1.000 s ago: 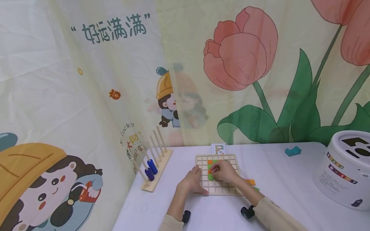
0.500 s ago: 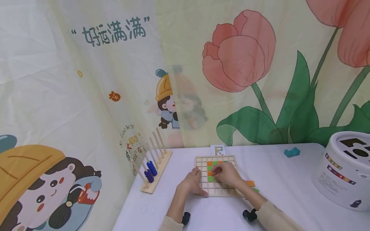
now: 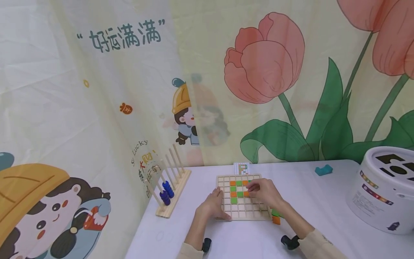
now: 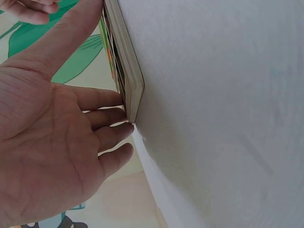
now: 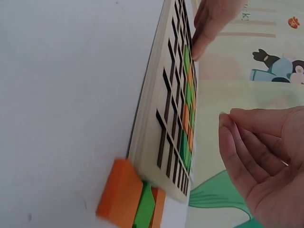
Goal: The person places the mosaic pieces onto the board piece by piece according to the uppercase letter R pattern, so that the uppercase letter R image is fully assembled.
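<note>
A wooden grid board (image 3: 247, 212) lies on the table with orange and green square tiles (image 3: 234, 200) set in some of its cells. My left hand (image 3: 211, 205) rests at the board's near-left corner, its fairly straight fingers touching the left side and its thumb along the near edge. My right hand (image 3: 266, 192) hovers over the right half of the board. In the right wrist view its curled fingers (image 5: 237, 137) bring thumb and index tips together, and nothing shows between them. Loose orange and green blocks (image 5: 121, 190) lie beside the board's near-right corner.
A small pattern card (image 3: 242, 168) lies behind the board. To the left stands a wooden peg rack (image 3: 174, 201) with blue beads on some rods. A teal block (image 3: 324, 170) and a white bucket (image 3: 376, 201) are at the right.
My right hand has moved to the right over the board. A green and an orange tile in its cells, covered by that hand before, now show. My left hand stays at the corner.
</note>
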Tool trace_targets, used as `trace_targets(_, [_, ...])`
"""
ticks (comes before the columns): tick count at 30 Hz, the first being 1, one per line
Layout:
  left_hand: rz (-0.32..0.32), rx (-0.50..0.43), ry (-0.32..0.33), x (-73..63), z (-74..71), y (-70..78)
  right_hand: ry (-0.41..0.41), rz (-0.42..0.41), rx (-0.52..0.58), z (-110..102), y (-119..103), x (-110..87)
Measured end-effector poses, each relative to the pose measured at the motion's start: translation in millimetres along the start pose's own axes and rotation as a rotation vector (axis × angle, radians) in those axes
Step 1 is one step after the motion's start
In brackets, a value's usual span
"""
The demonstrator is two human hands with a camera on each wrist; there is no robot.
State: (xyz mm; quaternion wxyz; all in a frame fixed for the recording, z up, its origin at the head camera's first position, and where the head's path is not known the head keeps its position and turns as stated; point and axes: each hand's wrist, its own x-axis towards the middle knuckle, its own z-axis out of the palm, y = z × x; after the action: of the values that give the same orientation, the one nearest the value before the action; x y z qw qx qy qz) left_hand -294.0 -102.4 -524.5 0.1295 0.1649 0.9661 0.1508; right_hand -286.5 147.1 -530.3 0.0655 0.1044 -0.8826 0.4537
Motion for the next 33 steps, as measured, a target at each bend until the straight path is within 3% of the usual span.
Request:
trace_targets(8, [0.001, -0.018, -0.011, -1.7, 2.0, -1.1, 0.007, 0.005, -0.104, -26, 6, -14.9])
trace_targets(15, [-0.004, -0.039, -0.024, -5.6, 0.2, -3.7, -0.035, 0.134, -0.162, -39, 24, -25.5])
trace_targets(25, [-0.005, -0.055, -0.021, -6.9, -3.9, -3.0, -0.11, 0.201, -0.225, -57, 42, -40.0])
trace_targets(33, [0.001, -0.046, -0.021, -1.3, -0.9, -0.5, -0.096, 0.197, -0.244, -67, 47, -42.3])
